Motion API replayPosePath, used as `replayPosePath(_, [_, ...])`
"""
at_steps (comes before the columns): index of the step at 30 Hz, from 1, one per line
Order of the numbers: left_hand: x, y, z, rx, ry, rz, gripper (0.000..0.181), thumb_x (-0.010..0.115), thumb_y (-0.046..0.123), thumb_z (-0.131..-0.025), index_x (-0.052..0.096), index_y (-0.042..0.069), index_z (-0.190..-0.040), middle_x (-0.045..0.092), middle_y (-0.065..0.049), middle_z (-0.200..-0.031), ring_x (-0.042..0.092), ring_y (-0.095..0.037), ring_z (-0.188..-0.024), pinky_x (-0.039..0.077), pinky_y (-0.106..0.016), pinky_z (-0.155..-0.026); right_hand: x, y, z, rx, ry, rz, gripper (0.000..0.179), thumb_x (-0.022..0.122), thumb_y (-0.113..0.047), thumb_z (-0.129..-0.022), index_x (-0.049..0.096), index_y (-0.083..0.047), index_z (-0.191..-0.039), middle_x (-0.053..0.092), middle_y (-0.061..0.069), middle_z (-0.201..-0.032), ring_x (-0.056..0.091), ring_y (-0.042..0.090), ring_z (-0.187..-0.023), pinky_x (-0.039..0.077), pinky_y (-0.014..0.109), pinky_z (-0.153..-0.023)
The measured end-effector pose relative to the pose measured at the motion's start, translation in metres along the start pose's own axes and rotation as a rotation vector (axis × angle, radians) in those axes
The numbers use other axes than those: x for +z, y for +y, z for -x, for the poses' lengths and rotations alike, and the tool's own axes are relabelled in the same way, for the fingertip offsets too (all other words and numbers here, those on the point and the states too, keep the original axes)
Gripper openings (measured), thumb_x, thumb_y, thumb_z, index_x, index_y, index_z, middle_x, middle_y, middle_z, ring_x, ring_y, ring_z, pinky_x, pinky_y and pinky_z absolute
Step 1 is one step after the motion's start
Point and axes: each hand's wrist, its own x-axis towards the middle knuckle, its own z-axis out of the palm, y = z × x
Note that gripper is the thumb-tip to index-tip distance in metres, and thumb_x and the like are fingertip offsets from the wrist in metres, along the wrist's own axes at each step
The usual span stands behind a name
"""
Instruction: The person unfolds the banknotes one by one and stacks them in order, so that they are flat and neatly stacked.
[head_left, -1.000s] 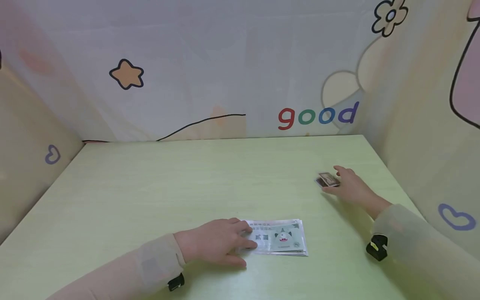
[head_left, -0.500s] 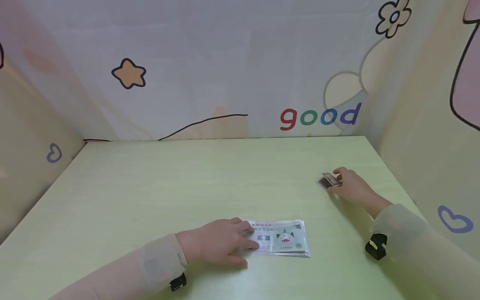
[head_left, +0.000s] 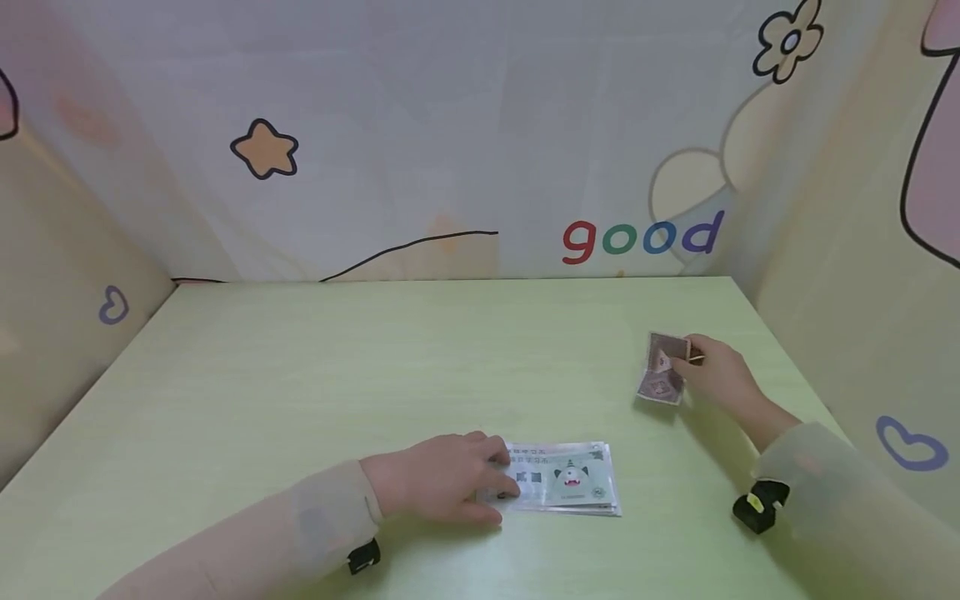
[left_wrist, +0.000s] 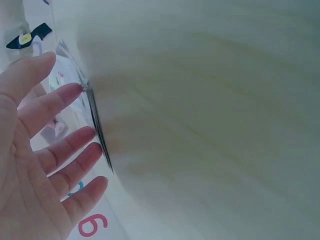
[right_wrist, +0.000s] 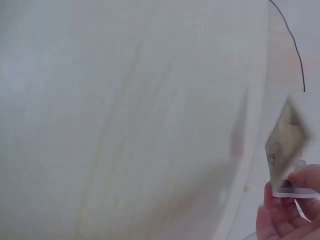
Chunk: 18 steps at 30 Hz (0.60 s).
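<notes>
My left hand (head_left: 441, 479) lies over the left end of a flat stack of pale green play banknotes (head_left: 573, 483), seemingly in clear plastic, with a cartoon monster printed on top. In the left wrist view its fingers (left_wrist: 82, 162) are spread and fairly straight against the stack's dark thin edge (left_wrist: 102, 135). My right hand (head_left: 726, 382) pinches a small purplish-brown printed note (head_left: 660, 388), raised over the table on the right. Its beige side shows, blurred, in the right wrist view, with a clear plastic-like edge (right_wrist: 295, 192) between thumb and fingers.
The pale green table (head_left: 337, 358) runs back to a white printed backdrop (head_left: 390, 125) with a star and the word "good". Printed side panels stand at left and right. Each sleeve carries a black wrist device (head_left: 759, 505).
The right hand has lifted and turned the small note, which lay low and folded at the table before; its purplish face now stands up. The left hand stays on the stack.
</notes>
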Motion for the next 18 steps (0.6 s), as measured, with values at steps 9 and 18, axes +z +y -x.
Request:
replayPosePath(9, [-0.002,-0.001,-0.005,-0.032,-0.009,0.078,0.032,0.06,0.043,-0.089,0.067,0.027,-0.115,0.053,-0.001,-0.116,0.047,-0.01,-0.095,0.042,-0.018,-0.075,0.002,-0.017,0.008,0.036,-0.027,-0.216,0.051,0.057,-0.018,-0.094,0.038,0.006,-0.135,0.052,0.027,-0.118,0.052,0.036,-0.104,0.049,0.026,-0.076])
replayPosePath(18, [-0.001,0.0,-0.006,-0.073,0.041,0.11,0.026,0.06,0.038,-0.09,0.069,0.027,-0.112,0.053,0.001,-0.113,0.047,-0.009,-0.093,0.041,-0.015,-0.071,0.015,-0.037,0.017,0.017,-0.089,-0.298,0.054,0.063,-0.017,-0.09,0.041,-0.002,-0.137,0.057,0.021,-0.112,0.056,0.025,-0.095,0.048,0.018,-0.071])
